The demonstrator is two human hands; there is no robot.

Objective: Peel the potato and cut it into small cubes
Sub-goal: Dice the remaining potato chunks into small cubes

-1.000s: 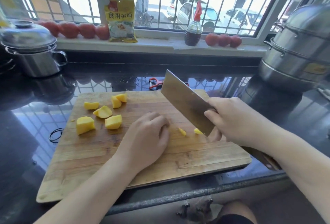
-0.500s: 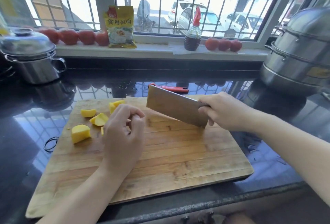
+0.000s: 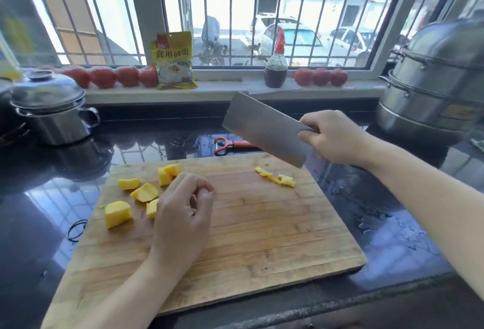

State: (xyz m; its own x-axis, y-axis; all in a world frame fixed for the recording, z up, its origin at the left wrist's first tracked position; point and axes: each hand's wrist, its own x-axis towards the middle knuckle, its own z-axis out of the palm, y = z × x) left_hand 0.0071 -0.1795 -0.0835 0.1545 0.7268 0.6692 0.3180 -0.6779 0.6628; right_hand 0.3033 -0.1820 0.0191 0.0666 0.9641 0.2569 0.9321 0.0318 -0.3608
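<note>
Several yellow peeled potato chunks lie on the far left part of the wooden cutting board. A few small cut pieces sit near the board's far right edge. My left hand hovers beside the chunks with loosely curled fingers and partly covers one chunk. I see nothing held in it. My right hand grips the handle of a cleaver, whose blade is lifted in the air over the board's far edge and tilts down to the right.
An orange peeler lies on the black counter behind the board. A lidded steel pot stands at the left and a large steamer at the right. Tomatoes, a yellow packet and a bottle line the sill. A black rubber band lies left of the board.
My right hand lifted the cleaver off the board and up toward the window. My left hand left the small cut pieces and moved left to the big chunks.
</note>
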